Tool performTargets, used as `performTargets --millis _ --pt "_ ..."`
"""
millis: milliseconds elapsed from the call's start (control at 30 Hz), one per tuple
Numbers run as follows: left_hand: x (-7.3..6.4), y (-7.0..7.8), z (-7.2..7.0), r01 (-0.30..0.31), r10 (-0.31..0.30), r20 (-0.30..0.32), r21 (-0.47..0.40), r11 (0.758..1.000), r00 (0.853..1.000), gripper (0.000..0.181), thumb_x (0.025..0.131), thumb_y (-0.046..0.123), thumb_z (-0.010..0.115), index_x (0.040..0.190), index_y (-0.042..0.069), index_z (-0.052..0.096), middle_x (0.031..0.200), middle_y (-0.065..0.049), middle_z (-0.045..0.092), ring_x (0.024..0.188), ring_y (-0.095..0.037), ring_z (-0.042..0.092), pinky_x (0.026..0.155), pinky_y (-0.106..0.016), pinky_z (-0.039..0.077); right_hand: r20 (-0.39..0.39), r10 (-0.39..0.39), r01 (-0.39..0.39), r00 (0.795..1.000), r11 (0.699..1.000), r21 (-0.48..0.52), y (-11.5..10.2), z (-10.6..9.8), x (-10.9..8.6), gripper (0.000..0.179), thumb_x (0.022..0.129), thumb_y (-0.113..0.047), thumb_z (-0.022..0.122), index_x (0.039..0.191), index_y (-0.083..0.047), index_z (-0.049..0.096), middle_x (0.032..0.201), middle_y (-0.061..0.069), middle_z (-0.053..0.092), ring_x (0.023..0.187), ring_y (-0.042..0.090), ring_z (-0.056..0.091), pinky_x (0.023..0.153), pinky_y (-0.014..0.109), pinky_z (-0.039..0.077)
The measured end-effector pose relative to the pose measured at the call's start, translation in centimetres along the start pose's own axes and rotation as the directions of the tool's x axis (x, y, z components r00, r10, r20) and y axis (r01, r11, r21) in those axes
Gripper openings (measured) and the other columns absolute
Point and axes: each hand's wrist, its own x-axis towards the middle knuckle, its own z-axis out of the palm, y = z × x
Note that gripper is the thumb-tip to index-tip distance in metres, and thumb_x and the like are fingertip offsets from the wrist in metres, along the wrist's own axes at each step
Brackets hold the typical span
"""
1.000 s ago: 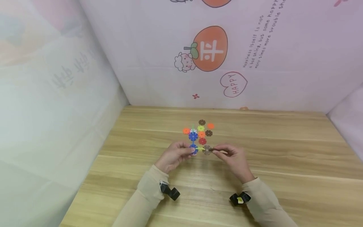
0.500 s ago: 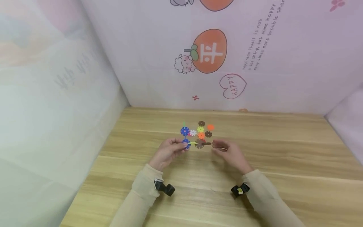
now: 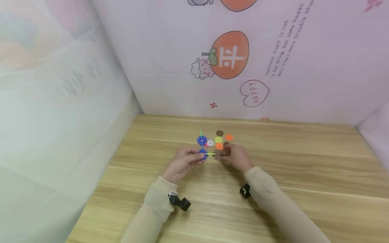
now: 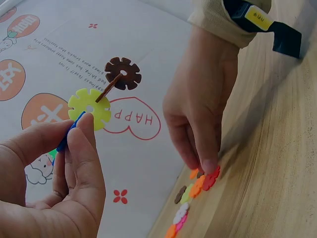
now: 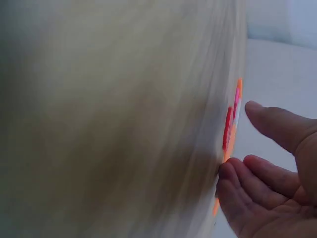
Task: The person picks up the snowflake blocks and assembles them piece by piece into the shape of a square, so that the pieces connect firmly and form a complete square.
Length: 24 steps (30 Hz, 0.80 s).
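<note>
My left hand (image 3: 183, 162) pinches a blue slotted snowflake disc (image 4: 71, 131) between thumb and fingers, holding a linked chain off the table. From it a second blue disc (image 3: 202, 140) and a green disc seen edge-on (image 3: 201, 132) extend away. A yellow-green disc (image 4: 79, 106) and two brown discs, one face-on (image 4: 131, 79) and one edge-on (image 4: 108, 89), run off to the right. My right hand (image 3: 239, 158) is down at the loose discs, fingertips right at a red disc (image 4: 213, 178). In the right wrist view its thumb stands apart from the fingers.
Several loose discs lie on the wooden table (image 3: 288, 162) behind the chain: white (image 3: 210, 143), yellow (image 3: 218, 139), orange (image 3: 229, 137) and brown (image 3: 219, 133) ones among them. A printed cloth wall (image 3: 170, 77) rises at the table's back edge, another at the left.
My right hand has let go of the brown end disc and reached forward and left to the loose discs. My left hand, with the chain, has shifted slightly left and away from me.
</note>
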Motion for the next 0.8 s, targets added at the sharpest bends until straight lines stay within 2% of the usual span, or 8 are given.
performTargets --millis 200,300,533,667,800 --pt "0.1 0.1 0.4 0.001 -0.001 0.006 0.014 1.000 1.000 0.006 0.093 -0.001 0.062 0.095 0.004 0.059 0.090 -0.002 0.069 0.081 -0.010 0.069 0.076 -0.019 0.058 -0.060 -0.051 0.047 0.997 0.997 -0.063 -0.8 0.3 0.9 0.029 0.081 -0.001 0.073 0.108 0.006 0.067 0.098 0.019 0.071 0.095 0.034 0.067 0.088 0.048 0.056" --pt "0.1 0.1 0.5 0.000 0.000 0.008 0.018 1.000 1.000 0.007 0.093 -0.001 0.061 0.095 0.005 0.058 0.090 -0.002 0.069 0.081 -0.010 0.069 0.075 -0.019 0.058 -0.076 -0.057 0.051 0.995 0.996 -0.077 -0.9 0.3 0.9 0.023 0.080 0.002 0.072 0.103 0.005 0.069 0.092 0.017 0.071 0.089 0.032 0.066 0.084 0.047 0.057" --pt "0.1 -0.1 0.4 0.006 -0.007 0.018 0.032 0.999 1.000 0.009 0.092 -0.003 0.061 0.093 0.007 0.059 0.089 -0.001 0.070 0.081 -0.010 0.069 0.074 -0.018 0.057 -0.014 -0.037 0.037 0.999 0.999 -0.010 0.0 -0.3 0.2 0.023 0.081 0.005 0.073 0.104 0.004 0.070 0.097 0.018 0.072 0.090 0.031 0.068 0.084 0.044 0.059" --pt "0.0 -0.3 0.4 0.016 -0.017 0.031 0.026 1.000 0.999 0.010 0.092 -0.003 0.062 0.093 0.007 0.059 0.089 -0.001 0.070 0.080 -0.009 0.069 0.074 -0.018 0.057 0.006 -0.043 0.043 0.999 0.999 0.033 1.3 -0.6 -0.5 0.013 0.084 -0.002 0.074 0.097 -0.004 0.074 0.095 0.013 0.074 0.088 0.026 0.069 0.083 0.041 0.059" --pt "0.0 -0.7 0.4 0.026 -0.027 0.042 0.033 0.999 0.999 0.009 0.091 -0.002 0.063 0.094 0.006 0.059 0.090 -0.001 0.070 0.081 -0.009 0.068 0.076 -0.018 0.057 0.003 -0.070 0.070 0.998 0.995 0.066 2.6 -1.2 -1.6 0.015 0.088 -0.012 0.073 0.102 -0.008 0.074 0.100 0.009 0.074 0.093 0.024 0.068 0.087 0.043 0.057"
